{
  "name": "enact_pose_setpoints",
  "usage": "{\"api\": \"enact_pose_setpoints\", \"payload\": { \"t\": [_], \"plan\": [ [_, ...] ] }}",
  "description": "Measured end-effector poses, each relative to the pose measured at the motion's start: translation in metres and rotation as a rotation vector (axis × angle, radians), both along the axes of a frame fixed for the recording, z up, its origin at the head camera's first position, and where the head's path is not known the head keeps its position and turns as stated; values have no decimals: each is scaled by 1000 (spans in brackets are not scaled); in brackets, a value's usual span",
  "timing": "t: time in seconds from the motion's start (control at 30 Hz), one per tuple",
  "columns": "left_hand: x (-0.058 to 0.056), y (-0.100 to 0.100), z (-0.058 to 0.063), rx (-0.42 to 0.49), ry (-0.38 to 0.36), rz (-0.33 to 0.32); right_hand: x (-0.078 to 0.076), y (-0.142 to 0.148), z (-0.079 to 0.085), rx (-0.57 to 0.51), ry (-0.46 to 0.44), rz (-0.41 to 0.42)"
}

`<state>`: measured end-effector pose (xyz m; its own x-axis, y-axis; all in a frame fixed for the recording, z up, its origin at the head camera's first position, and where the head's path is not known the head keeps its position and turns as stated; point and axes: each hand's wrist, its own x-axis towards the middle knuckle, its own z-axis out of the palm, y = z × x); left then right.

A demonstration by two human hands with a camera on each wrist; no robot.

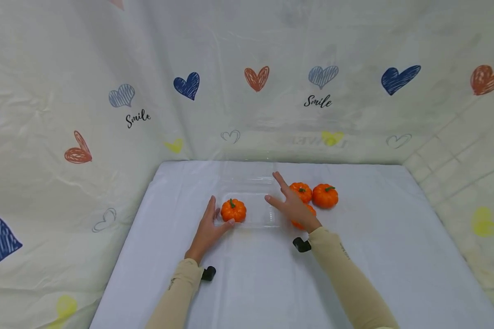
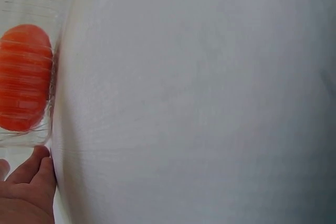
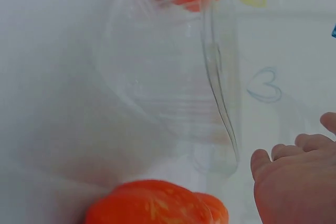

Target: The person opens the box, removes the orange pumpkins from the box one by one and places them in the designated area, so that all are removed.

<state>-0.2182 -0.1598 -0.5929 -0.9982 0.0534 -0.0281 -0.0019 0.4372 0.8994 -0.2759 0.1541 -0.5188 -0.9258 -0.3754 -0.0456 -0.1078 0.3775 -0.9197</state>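
A clear plastic clamshell box point(image 1: 255, 225) lies with its lid point(image 1: 247, 171) raised at the back. One small orange pumpkin point(image 1: 233, 210) with a green stem sits in its left part. My left hand point(image 1: 207, 230) is at the box's front left corner, thumb at the front rim and fingers along the left side. In the left wrist view its fingertips point(image 2: 41, 153) meet the box's lower edge. My right hand point(image 1: 294, 208), fingers spread and nothing in them, is over the box's right side, partly covering a pumpkin point(image 1: 310, 209) beneath it.
Two more pumpkins lie behind and right of my right hand, one nearer point(image 1: 300, 191) and one farther right point(image 1: 325, 196). A white cloth covers the table point(image 1: 374, 237). A curtain with printed hearts point(image 1: 257, 78) hangs behind it. Each wrist wears a small black camera point(image 1: 302, 245).
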Motion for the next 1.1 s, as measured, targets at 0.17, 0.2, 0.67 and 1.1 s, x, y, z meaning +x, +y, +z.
{"api": "enact_pose_setpoints", "payload": {
  "t": [0.17, 0.2, 0.67, 1.1],
  "plan": [
    [-1, 0, -2, -2, 5, 5, 3, -14, -8, 6, -4, 1],
    [-1, 0, -2, -2, 6, 4, 4, -17, -9, 18, -7, 2],
    [-1, 2, -1, -1, 4, 6, 5, -56, -16, 38, -31, 85],
    [0, 1, 0, -4, -4, 15, 1, -78, -24, 78, -55, 193]
  ]
}}
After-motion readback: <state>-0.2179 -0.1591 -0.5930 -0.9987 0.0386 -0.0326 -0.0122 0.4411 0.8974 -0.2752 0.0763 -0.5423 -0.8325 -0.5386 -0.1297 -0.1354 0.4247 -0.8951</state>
